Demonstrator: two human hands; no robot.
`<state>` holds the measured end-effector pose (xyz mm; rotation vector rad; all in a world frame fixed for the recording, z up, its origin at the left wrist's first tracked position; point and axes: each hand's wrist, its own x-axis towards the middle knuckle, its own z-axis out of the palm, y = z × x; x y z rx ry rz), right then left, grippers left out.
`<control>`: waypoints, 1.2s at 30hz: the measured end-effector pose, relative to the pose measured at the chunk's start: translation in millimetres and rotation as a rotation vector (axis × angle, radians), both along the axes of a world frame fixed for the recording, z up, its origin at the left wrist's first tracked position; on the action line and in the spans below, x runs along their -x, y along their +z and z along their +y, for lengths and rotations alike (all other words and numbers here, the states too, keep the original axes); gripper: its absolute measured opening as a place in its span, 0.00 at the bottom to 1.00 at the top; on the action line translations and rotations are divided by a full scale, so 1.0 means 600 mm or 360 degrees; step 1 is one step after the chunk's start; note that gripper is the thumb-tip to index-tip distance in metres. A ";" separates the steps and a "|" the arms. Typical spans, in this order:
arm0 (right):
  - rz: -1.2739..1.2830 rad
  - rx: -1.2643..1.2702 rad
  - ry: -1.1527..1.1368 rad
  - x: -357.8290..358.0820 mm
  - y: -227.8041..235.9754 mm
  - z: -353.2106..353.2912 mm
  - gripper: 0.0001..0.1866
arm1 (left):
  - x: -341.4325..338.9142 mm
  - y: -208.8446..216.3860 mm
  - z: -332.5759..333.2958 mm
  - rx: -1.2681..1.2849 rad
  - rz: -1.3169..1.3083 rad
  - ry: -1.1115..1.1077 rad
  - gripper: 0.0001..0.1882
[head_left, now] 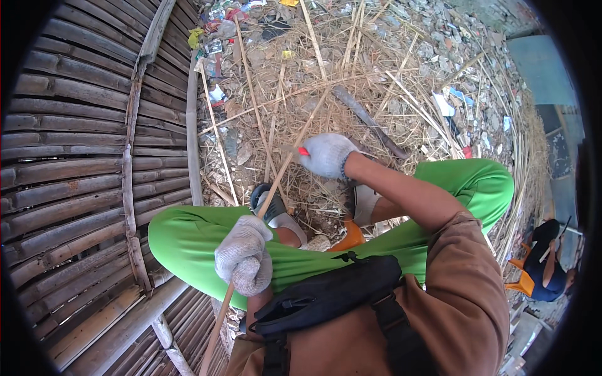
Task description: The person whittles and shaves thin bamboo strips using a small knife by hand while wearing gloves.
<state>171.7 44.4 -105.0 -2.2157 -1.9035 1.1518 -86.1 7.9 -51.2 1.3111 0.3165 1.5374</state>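
A long, thin bamboo strip (pixel 281 172) runs slantwise from the lower left, up between my knees, to the littered ground ahead. My left hand (pixel 244 255), in a whitish knit glove, is closed around it above my left thigh. Farther along the strip, my right hand (pixel 327 155), gloved as well, is closed on a small knife with a red handle (pixel 304 151). Its thin blade points left and lies at the strip, though whether it touches is too small to tell. The fingers of the right hand mostly hide the handle.
A slatted bamboo wall (pixel 81 166) rises close on my left. Loose bamboo strips (pixel 251 94), a dark stick (pixel 370 122), straw and litter cover the ground. Part of an orange stool (pixel 348 235) shows below me. Another person (pixel 549 263) sits at the far right.
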 end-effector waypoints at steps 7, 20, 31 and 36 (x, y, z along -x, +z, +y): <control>-0.0151 0.0023 -0.0029 -0.085 -0.111 0.033 0.26 | 0.005 0.003 0.006 0.0030 0.0050 -0.0074 0.12; -0.0441 0.0167 -0.0186 -0.201 -0.210 0.102 0.29 | 0.003 0.012 0.007 0.0065 0.0108 -0.0120 0.13; 0.0051 0.0108 0.0206 -0.043 0.012 0.043 0.23 | 0.017 -0.014 0.026 -0.0126 0.0016 -0.0218 0.14; -0.0034 0.0051 0.0166 -0.060 -0.018 0.042 0.23 | 0.010 0.002 0.021 -0.0104 0.0080 -0.0222 0.14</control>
